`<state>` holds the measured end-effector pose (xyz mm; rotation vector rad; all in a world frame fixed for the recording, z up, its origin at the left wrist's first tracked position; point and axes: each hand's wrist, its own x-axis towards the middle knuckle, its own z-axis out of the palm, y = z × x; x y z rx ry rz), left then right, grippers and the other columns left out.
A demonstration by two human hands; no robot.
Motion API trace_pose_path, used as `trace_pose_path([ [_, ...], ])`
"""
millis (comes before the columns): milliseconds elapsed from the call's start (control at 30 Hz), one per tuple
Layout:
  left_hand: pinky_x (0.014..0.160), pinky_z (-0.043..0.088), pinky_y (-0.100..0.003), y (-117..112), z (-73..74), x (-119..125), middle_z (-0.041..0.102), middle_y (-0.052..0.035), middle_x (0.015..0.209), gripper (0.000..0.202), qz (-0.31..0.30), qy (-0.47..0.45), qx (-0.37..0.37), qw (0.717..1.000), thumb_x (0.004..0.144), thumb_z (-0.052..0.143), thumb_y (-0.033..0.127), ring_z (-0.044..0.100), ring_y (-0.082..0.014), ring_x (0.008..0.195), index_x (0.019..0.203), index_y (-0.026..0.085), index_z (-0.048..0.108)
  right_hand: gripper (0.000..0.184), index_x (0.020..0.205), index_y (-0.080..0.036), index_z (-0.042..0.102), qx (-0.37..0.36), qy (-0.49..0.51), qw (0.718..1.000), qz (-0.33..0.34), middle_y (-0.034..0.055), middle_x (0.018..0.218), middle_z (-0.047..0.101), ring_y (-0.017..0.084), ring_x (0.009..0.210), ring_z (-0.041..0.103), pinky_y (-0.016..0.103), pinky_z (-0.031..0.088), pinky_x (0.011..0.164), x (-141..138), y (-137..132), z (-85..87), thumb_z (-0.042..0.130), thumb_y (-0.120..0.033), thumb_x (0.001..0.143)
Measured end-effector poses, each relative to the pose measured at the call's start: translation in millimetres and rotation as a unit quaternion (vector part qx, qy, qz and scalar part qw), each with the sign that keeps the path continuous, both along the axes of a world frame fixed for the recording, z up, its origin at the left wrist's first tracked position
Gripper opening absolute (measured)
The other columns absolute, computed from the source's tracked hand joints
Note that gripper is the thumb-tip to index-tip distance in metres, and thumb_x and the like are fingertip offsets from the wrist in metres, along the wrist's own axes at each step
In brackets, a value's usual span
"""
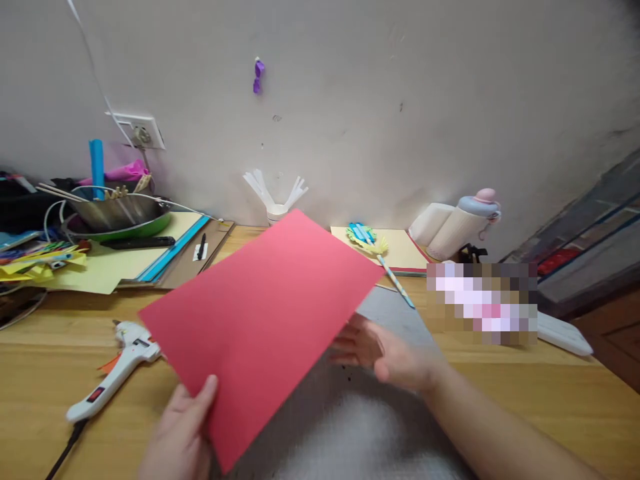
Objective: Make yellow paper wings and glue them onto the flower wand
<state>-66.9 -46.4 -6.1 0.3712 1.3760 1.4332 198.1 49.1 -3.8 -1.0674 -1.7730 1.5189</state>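
A sheet of red paper (265, 327) is held up at a slant over the grey mat (345, 427). My left hand (183, 423) pinches it near its lower left edge, thumb on top and fingers hidden beneath. By the sheet's right edge is my right hand (383, 350), fingers spread and partly behind the paper; it does not appear to grip it. A white hot glue gun (113, 380) lies on the table to the left of the sheet.
Stacked coloured paper (115, 267) and a metal bowl (120, 211) of sticks stand back left. Behind the sheet is a cup (277, 212) of white strips. A paper flower (367, 237) on a stem, a bottle (465, 223) and a blurred-out object (483, 303) are to the right.
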Motion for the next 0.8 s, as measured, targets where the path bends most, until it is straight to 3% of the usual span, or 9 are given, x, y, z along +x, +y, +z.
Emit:
trace_pose_path([
  [33, 0.082, 0.056, -0.041, -1, -2.3, 11, 0.068, 0.0008, 0.111, 0.055, -0.041, -0.01, 0.008, 0.999, 0.065, 0.07, 0.04, 0.064, -0.0276, 0.101, 0.118, 0.033, 0.054, 0.08, 0.123, -0.021, 0.053, -0.071, 0.098, 0.993, 0.0, 0.0105, 0.105, 0.066, 0.028, 0.096, 0.062, 0.039, 0.049, 0.077, -7, -11, -1.4, 0.065, -0.068, 0.059],
  [100, 0.089, 0.051, -0.041, -3, -5.2, 29, 0.068, -0.0031, 0.11, 0.045, -0.138, 0.031, 0.019, 0.99, 0.072, 0.064, 0.045, 0.06, -0.0277, 0.107, 0.112, 0.026, 0.058, 0.052, 0.114, -0.024, 0.059, -0.159, 0.23, 0.951, -0.135, 0.0066, 0.103, 0.068, 0.026, 0.095, 0.063, 0.039, 0.051, 0.077, -12, -23, -1.8, 0.062, -0.056, 0.073],
  [233, 0.095, 0.045, -0.039, 18, -5.1, 34, 0.059, -0.0067, 0.125, 0.048, -0.316, 0.229, 0.106, 0.915, 0.085, 0.04, 0.054, 0.053, -0.0242, 0.115, 0.119, 0.023, 0.054, 0.045, 0.114, -0.023, 0.06, -0.223, 0.305, 0.863, -0.334, 0.0052, 0.107, 0.069, 0.026, 0.094, 0.065, 0.041, 0.054, 0.08, 15, -22, 0.1, 0.072, -0.029, 0.071],
  [267, 0.091, 0.047, -0.038, 31, -5.3, 30, 0.057, -0.0078, 0.126, 0.051, -0.314, 0.292, 0.127, 0.894, 0.088, 0.029, 0.053, 0.056, -0.023, 0.11, 0.124, 0.023, 0.049, 0.046, 0.113, -0.021, 0.06, -0.232, 0.297, 0.854, -0.36, 0.0066, 0.106, 0.069, 0.027, 0.092, 0.066, 0.042, 0.054, 0.079, 27, -22, -1.0, 0.073, -0.027, 0.069],
  [333, 0.078, 0.051, -0.036, 67, -7.4, 19, 0.06, -0.0088, 0.116, 0.051, -0.255, 0.452, 0.077, 0.851, 0.09, 0.021, 0.047, 0.061, -0.0203, 0.094, 0.128, 0.021, 0.043, 0.049, 0.114, -0.021, 0.061, -0.241, 0.284, 0.844, -0.386, 0.0071, 0.104, 0.07, 0.027, 0.087, 0.067, 0.041, 0.056, 0.076, 52, -26, -6.3, 0.075, -0.022, 0.067],
  [433, 0.092, 0.041, -0.042, 128, -13.6, 5, 0.057, -0.0125, 0.114, 0.061, -0.211, 0.544, 0.052, 0.811, 0.074, 0.054, 0.047, 0.052, -0.0278, 0.107, 0.126, 0.015, 0.044, 0.054, 0.117, -0.021, 0.059, -0.26, 0.272, 0.834, -0.403, 0.0086, 0.106, 0.07, 0.027, 0.085, 0.068, 0.04, 0.057, 0.073, 77, -38, -19.0, 0.076, -0.02, 0.066],
  [533, 0.101, 0.025, -0.05, 177, -19.2, 4, 0.053, -0.0164, 0.118, 0.059, -0.176, 0.602, 0.02, 0.778, 0.063, 0.064, 0.05, 0.038, -0.0374, 0.121, 0.11, 0.015, 0.057, 0.057, 0.122, -0.022, 0.056, -0.27, 0.276, 0.832, -0.398, 0.0086, 0.11, 0.068, 0.027, 0.09, 0.067, 0.041, 0.056, 0.077, 81, -46, -29.6, 0.075, -0.02, 0.068],
  [633, 0.098, 0.026, -0.052, 206, -24.2, 10, 0.056, -0.0161, 0.112, 0.047, -0.161, 0.621, -0.018, 0.767, 0.058, 0.07, 0.051, 0.039, -0.0398, 0.118, 0.09, 0.017, 0.063, 0.056, 0.122, -0.021, 0.056, -0.281, 0.276, 0.837, -0.381, 0.0095, 0.109, 0.068, 0.027, 0.092, 0.067, 0.042, 0.055, 0.08, 76, -46, -32.8, 0.074, -0.021, 0.069],
  [800, 0.087, 0.04, -0.043, 222, -27.0, 8, 0.062, -0.0049, 0.094, 0.03, -0.15, 0.587, -0.046, 0.794, 0.08, 0.058, 0.044, 0.057, -0.02, 0.091, 0.087, 0.015, 0.061, 0.045, 0.112, -0.017, 0.063, -0.296, 0.279, 0.843, -0.353, 0.0119, 0.105, 0.07, 0.028, 0.088, 0.068, 0.044, 0.054, 0.08, 74, -43, -29.9, 0.074, -0.023, 0.069],
])
